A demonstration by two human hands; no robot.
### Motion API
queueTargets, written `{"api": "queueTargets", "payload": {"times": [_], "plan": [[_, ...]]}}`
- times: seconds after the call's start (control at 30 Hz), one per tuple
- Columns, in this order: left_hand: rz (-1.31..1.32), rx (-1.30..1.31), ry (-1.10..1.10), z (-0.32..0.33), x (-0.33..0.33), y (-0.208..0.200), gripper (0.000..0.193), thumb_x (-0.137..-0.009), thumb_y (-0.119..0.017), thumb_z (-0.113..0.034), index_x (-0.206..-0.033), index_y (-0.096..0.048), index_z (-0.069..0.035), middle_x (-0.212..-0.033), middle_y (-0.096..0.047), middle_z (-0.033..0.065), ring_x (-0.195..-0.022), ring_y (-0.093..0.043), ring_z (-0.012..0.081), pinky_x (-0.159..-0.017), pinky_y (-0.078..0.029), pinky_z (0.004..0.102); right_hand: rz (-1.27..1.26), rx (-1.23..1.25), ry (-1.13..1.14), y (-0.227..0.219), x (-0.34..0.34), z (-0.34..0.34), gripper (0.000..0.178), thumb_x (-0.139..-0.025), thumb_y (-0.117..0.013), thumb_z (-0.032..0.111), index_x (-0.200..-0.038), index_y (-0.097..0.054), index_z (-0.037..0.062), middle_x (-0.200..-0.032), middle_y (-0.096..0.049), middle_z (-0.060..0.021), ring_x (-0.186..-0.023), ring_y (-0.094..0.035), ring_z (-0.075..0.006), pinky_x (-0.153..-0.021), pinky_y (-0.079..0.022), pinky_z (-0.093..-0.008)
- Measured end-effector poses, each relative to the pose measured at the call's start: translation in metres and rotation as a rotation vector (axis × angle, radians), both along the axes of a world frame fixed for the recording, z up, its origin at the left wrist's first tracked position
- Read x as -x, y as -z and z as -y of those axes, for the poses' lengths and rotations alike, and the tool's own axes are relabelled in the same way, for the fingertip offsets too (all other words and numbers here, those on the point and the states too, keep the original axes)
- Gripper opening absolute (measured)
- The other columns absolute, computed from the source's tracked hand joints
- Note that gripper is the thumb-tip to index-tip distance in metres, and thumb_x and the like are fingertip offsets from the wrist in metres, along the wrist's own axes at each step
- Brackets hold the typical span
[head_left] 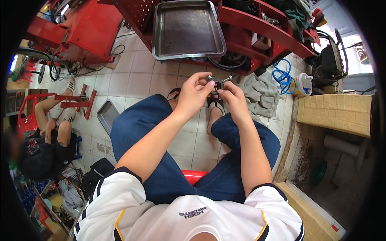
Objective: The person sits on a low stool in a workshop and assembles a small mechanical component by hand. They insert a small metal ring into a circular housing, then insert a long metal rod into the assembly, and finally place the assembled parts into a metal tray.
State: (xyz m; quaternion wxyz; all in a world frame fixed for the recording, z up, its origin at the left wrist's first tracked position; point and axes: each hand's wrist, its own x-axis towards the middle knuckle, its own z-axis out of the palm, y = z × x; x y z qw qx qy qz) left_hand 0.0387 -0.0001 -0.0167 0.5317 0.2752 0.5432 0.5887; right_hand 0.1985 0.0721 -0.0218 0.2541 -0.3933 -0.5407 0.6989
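Above my knees, both hands hold a small dark metal clamp-like part [218, 84] with a ring-shaped body and shiny bolts sticking out at its upper ends. My left hand [193, 94] pinches its left side, thumb and fingers closed near one bolt head. On the opposite side, my right hand [235, 101] grips the part between thumb and fingertips, just under the other bolt. Fingers cover some of the part, so its full shape is hard to make out.
Ahead, a metal tray [187, 32] rests against a red frame [257, 24]. Right of my feet lie a grey cloth [259, 94] and a coiled blue hose [283, 76], near a cardboard box [335, 114]. Another person [44, 140] sits at the left beside a smaller tray [107, 115].
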Motion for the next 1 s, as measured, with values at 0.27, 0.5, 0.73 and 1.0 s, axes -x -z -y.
{"api": "queueTargets", "payload": {"times": [0.27,0.5,0.73,1.0], "plan": [[-0.053,-0.129,-0.070,-0.001,0.000,-0.004,0.036,-0.102,-0.061,-0.014,-0.135,-0.054,-0.001,-0.113,-0.065,0.0065,-0.099,-0.066,0.0119,-0.084,-0.053,0.0273,-0.029,-0.198,0.159,-0.003,0.008,0.015,0.047,-0.090,-0.068,0.004,-0.132,-0.050,-0.0039,-0.115,-0.064,-0.0096,-0.109,-0.061,-0.0173,-0.094,-0.051,-0.0325],[-0.113,-0.193,-0.101,-0.003,0.004,0.003,0.033,-0.102,-0.060,-0.010,-0.133,-0.055,0.000,-0.115,-0.064,0.0093,-0.100,-0.066,0.0135,-0.087,-0.055,0.0278,-0.100,0.008,0.073,-0.006,0.015,0.019,0.034,-0.091,-0.068,-0.002,-0.120,-0.051,-0.0040,-0.104,-0.062,-0.0072,-0.092,-0.062,-0.0120,-0.082,-0.057,-0.0267],[-0.153,-0.140,-0.098,-0.003,0.005,0.003,0.032,-0.102,-0.059,-0.010,-0.132,-0.056,0.001,-0.113,-0.064,0.0099,-0.100,-0.067,0.0135,-0.084,-0.058,0.0284,-0.019,-0.092,0.065,0.004,0.012,0.017,0.032,-0.089,-0.068,-0.003,-0.118,-0.054,-0.0038,-0.102,-0.062,-0.0053,-0.088,-0.060,-0.0093,-0.079,-0.054,-0.0226],[-0.119,-0.055,-0.090,-0.004,0.008,-0.003,0.033,-0.103,-0.058,-0.012,-0.133,-0.056,0.003,-0.111,-0.064,0.0107,-0.099,-0.069,0.0162,-0.079,-0.063,0.0298,0.000,-0.111,0.098,0.004,0.015,0.018,0.037,-0.087,-0.071,0.000,-0.119,-0.054,-0.0029,-0.098,-0.061,-0.0033,-0.084,-0.058,-0.0062,-0.072,-0.050,-0.0201]]}}
